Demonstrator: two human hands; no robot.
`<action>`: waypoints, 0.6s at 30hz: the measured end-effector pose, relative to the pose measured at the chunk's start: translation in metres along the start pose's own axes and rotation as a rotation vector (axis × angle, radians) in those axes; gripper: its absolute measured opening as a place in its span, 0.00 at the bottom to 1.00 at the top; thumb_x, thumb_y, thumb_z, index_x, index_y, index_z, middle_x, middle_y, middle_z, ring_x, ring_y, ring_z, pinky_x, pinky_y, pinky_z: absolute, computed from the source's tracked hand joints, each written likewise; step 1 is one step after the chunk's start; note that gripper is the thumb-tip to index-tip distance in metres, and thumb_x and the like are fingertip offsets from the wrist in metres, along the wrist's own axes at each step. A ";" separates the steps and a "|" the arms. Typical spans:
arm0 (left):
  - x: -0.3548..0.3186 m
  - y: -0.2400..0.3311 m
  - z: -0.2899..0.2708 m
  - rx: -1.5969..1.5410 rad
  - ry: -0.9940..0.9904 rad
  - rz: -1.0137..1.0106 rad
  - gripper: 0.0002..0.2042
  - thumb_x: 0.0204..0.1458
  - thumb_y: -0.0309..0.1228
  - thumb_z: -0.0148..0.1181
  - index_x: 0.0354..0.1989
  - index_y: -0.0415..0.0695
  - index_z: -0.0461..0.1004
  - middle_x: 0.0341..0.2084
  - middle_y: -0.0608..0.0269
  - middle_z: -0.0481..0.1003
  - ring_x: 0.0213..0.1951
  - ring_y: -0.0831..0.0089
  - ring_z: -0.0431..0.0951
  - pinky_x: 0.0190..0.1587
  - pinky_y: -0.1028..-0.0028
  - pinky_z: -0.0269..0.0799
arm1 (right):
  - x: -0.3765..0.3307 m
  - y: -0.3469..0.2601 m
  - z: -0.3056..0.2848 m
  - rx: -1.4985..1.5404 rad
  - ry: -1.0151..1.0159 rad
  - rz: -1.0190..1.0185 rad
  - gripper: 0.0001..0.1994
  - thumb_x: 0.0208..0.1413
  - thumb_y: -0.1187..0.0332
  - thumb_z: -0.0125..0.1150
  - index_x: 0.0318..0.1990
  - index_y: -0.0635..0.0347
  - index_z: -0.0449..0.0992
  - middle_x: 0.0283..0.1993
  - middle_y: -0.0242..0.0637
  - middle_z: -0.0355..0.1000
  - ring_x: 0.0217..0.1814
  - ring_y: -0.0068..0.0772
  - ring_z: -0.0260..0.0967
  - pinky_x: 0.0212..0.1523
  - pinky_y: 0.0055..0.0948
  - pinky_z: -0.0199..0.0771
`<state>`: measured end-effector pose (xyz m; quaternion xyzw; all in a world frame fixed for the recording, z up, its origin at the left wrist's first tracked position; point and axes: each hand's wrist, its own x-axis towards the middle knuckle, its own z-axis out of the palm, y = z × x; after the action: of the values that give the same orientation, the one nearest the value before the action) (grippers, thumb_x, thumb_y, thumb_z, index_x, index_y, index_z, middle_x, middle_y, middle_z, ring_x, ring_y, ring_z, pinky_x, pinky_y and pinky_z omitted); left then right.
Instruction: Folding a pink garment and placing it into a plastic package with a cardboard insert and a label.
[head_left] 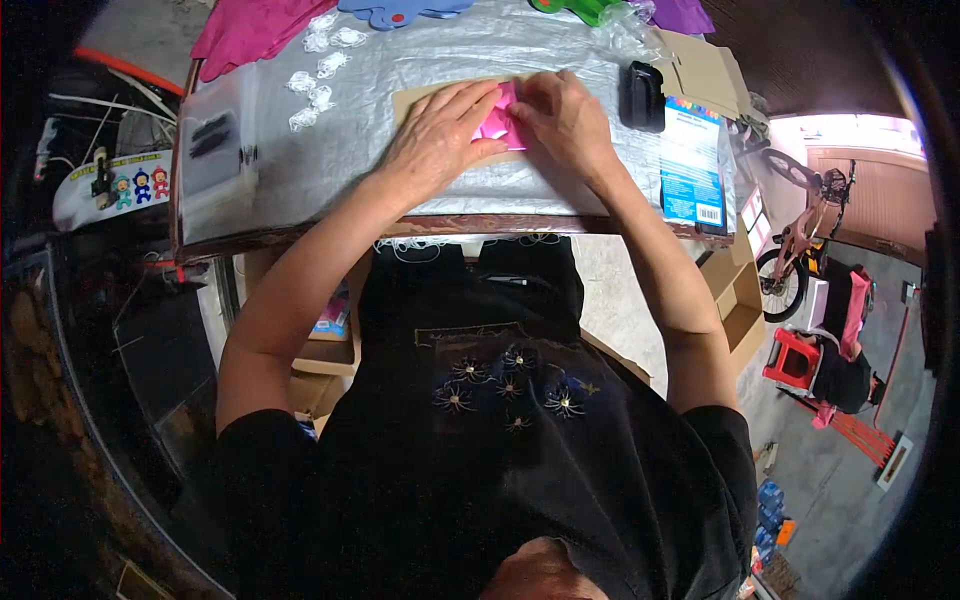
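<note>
A shiny pink folded sheet (pixel 497 124), its material unclear, lies on a flat piece of brown cardboard (pixel 403 101) near the table's front edge. My left hand (pixel 440 130) rests over its left side, fingers stretched out and pressing down. At its right side my right hand (pixel 568 115) has its fingers curled, the tips closed at the pink edge. Much of the sheet is hidden beneath both hands.
Small bundles of white string (pixel 322 92) lie at the back left, beside clear plastic bags (pixel 215 165). A black case (pixel 645 97), a blue-and-white printed card (pixel 690 170) and cardboard pieces (pixel 705 70) lie right. Pink cloth (pixel 250 35) and blue cloth (pixel 405 12) line the far edge.
</note>
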<state>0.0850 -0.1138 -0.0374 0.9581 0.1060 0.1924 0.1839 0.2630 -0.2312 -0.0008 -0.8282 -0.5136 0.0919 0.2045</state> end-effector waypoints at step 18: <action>-0.036 -0.037 -0.042 -0.082 -0.078 -0.060 0.46 0.46 0.51 0.73 0.71 0.39 0.60 0.71 0.50 0.61 0.73 0.51 0.56 0.72 0.56 0.57 | 0.004 0.044 -0.001 -0.008 -0.055 -0.596 0.41 0.45 0.38 0.67 0.68 0.41 0.71 0.73 0.32 0.64 0.79 0.50 0.50 0.77 0.59 0.39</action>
<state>0.0306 -0.0770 -0.0276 0.9529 0.1196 0.1536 0.2327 0.3009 -0.2452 -0.0191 -0.6389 -0.7399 0.0480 0.2051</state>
